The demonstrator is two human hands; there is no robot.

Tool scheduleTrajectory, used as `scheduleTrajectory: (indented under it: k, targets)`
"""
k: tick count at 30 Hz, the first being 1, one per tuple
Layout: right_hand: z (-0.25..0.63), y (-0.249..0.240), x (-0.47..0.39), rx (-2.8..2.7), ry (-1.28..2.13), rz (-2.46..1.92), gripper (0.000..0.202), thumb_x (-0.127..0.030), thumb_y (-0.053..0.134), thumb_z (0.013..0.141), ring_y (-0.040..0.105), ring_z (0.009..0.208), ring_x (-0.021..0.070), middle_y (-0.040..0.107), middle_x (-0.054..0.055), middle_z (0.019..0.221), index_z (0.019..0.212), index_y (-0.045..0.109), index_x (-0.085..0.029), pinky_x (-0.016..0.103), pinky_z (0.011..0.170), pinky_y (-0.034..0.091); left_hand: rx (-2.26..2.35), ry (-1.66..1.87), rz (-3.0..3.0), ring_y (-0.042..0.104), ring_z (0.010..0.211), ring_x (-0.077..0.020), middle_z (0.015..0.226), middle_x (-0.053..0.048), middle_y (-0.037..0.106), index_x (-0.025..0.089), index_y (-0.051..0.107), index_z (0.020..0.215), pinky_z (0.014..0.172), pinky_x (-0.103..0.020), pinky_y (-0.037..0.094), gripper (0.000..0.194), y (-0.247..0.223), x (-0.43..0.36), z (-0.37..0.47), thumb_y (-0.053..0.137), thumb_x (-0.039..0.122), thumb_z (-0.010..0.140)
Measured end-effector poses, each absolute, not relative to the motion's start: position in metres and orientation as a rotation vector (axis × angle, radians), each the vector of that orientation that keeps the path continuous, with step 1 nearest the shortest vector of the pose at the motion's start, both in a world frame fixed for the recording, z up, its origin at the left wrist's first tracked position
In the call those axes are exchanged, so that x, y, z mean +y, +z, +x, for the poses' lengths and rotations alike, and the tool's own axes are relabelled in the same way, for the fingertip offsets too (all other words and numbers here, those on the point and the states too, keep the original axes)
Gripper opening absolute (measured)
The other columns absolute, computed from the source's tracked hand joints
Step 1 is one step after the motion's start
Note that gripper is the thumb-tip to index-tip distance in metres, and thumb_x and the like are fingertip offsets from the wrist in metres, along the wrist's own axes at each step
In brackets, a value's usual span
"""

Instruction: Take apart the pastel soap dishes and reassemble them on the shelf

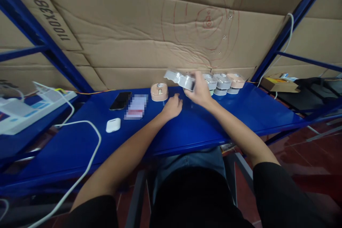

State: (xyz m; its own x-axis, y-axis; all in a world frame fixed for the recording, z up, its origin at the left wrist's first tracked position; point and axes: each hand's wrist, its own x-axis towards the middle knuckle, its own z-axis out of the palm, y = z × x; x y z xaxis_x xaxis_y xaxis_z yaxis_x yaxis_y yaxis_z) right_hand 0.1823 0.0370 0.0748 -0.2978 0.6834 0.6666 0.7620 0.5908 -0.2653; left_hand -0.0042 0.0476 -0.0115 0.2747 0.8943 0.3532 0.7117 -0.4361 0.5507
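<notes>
My right hand (200,91) is closed around one end of a grey plastic box (179,79) with a shiny surface, tilted and raised above the table; motion blurs its details. Just below and left of it, my left hand (173,107) rests low over the blue table (195,128), fingers loosely bent and apart, with nothing seen in them. A beige rounded box (159,92) sits close by, beyond my left hand and not visibly held. Past my right hand stand similar boxes: a grey one (221,81), a beige one (236,80) and a partly hidden grey one (210,82).
On the left lie a black phone (120,100), a second phone with a blurred-out screen (136,107) and a white earbud case (113,125). A white cable (97,139) crosses the table's left side. Cardboard (128,42) backs the table between blue posts (291,25).
</notes>
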Motion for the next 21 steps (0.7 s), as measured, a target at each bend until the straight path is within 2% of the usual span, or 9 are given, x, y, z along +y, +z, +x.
scheduleTrajectory:
  k: [3, 5, 7, 8, 10, 12, 15, 18, 21]
  targets:
    - [0.225, 0.061, 0.033, -1.980, 0.141, -1.171, 0.063, -0.033, 0.067, 0.086, 0.067, 0.132, 0.0355, 0.068, 0.023, 0.145, 0.144, 0.052, -0.015, 0.052, 0.108, 0.061, 1.496, 1.029, 2.000, 0.080, 0.127, -0.0314, 0.133, -0.024, 0.080, 0.013, 0.054, 0.156, 0.112, -0.052, 0.062, 0.066, -0.002, 0.058, -0.008, 0.009, 0.048, 0.121]
    - [0.243, 0.049, 0.032, -2.005, 0.334, -1.126, 0.062, -0.040, 0.072, 0.084, 0.067, 0.133, 0.0348, 0.067, 0.021, 0.148, 0.139, 0.052, -0.021, 0.049, 0.102, 0.063, 1.315, 1.070, 1.719, 0.082, 0.120, -0.0305, 0.131, -0.022, 0.081, 0.017, 0.055, 0.154, 0.105, -0.049, 0.067, 0.075, 0.004, 0.059, -0.008, 0.007, 0.063, 0.119]
    - [0.253, 0.038, 0.031, -2.066, 0.444, -1.049, 0.062, -0.044, 0.077, 0.081, 0.065, 0.139, 0.0350, 0.065, 0.020, 0.152, 0.134, 0.051, -0.024, 0.049, 0.103, 0.063, 1.128, 1.045, 1.551, 0.083, 0.117, -0.0313, 0.133, -0.021, 0.081, 0.020, 0.057, 0.154, 0.099, -0.048, 0.069, 0.072, 0.009, 0.055, -0.007, 0.027, 0.073, 0.117]
    - [0.255, 0.033, 0.031, -2.101, 0.454, -1.016, 0.062, -0.045, 0.079, 0.080, 0.064, 0.141, 0.0354, 0.064, 0.020, 0.153, 0.132, 0.052, -0.025, 0.050, 0.107, 0.062, 1.081, 1.024, 1.533, 0.082, 0.117, -0.0316, 0.137, -0.021, 0.079, 0.020, 0.057, 0.155, 0.098, -0.048, 0.069, 0.066, 0.010, 0.051, -0.007, 0.042, 0.071, 0.116]
    - [0.257, 0.027, 0.031, -2.173, 0.419, -0.996, 0.065, -0.046, 0.083, 0.078, 0.064, 0.142, 0.0370, 0.065, 0.021, 0.152, 0.132, 0.054, -0.023, 0.053, 0.115, 0.058, 1.090, 1.001, 1.563, 0.081, 0.121, -0.0322, 0.145, -0.022, 0.075, 0.018, 0.056, 0.155, 0.100, -0.049, 0.069, 0.063, 0.010, 0.044, -0.005, 0.070, 0.057, 0.108]
    - [0.257, 0.024, 0.032, -2.249, 0.421, -1.009, 0.077, -0.052, 0.090, 0.074, 0.065, 0.141, 0.0398, 0.066, 0.022, 0.150, 0.136, 0.057, -0.021, 0.058, 0.121, 0.053, 1.166, 1.012, 1.651, 0.076, 0.130, -0.0335, 0.153, -0.022, 0.071, 0.016, 0.056, 0.156, 0.109, -0.050, 0.065, 0.074, 0.009, 0.039, -0.005, 0.087, 0.045, 0.095]
    - [0.255, 0.024, 0.032, -2.326, 0.551, -0.995, 0.098, -0.064, 0.096, 0.071, 0.066, 0.142, 0.0421, 0.067, 0.020, 0.155, 0.150, 0.057, -0.022, 0.061, 0.122, 0.052, 1.236, 1.047, 1.831, 0.067, 0.144, -0.0369, 0.160, -0.020, 0.066, 0.017, 0.054, 0.156, 0.124, -0.054, 0.055, 0.095, 0.006, 0.034, -0.006, 0.100, 0.043, 0.077]
    - [0.253, 0.026, 0.029, -2.313, 0.584, -0.985, 0.097, -0.071, 0.088, 0.080, 0.069, 0.140, 0.0405, 0.069, 0.019, 0.155, 0.157, 0.057, -0.022, 0.060, 0.120, 0.054, 1.178, 1.031, 2.028, 0.066, 0.144, -0.0400, 0.159, -0.019, 0.066, 0.019, 0.053, 0.156, 0.125, -0.056, 0.053, 0.108, 0.004, 0.030, -0.004, 0.106, 0.046, 0.065]
    - [0.252, 0.030, 0.025, -2.323, 0.537, -0.994, 0.094, -0.070, 0.089, 0.079, 0.071, 0.134, 0.0398, 0.074, 0.017, 0.147, 0.154, 0.062, -0.021, 0.059, 0.117, 0.056, 1.080, 0.958, 2.159, 0.067, 0.143, -0.0407, 0.157, -0.020, 0.068, 0.021, 0.051, 0.158, 0.123, -0.057, 0.053, 0.114, 0.001, 0.024, 0.000, 0.108, 0.045, 0.063]
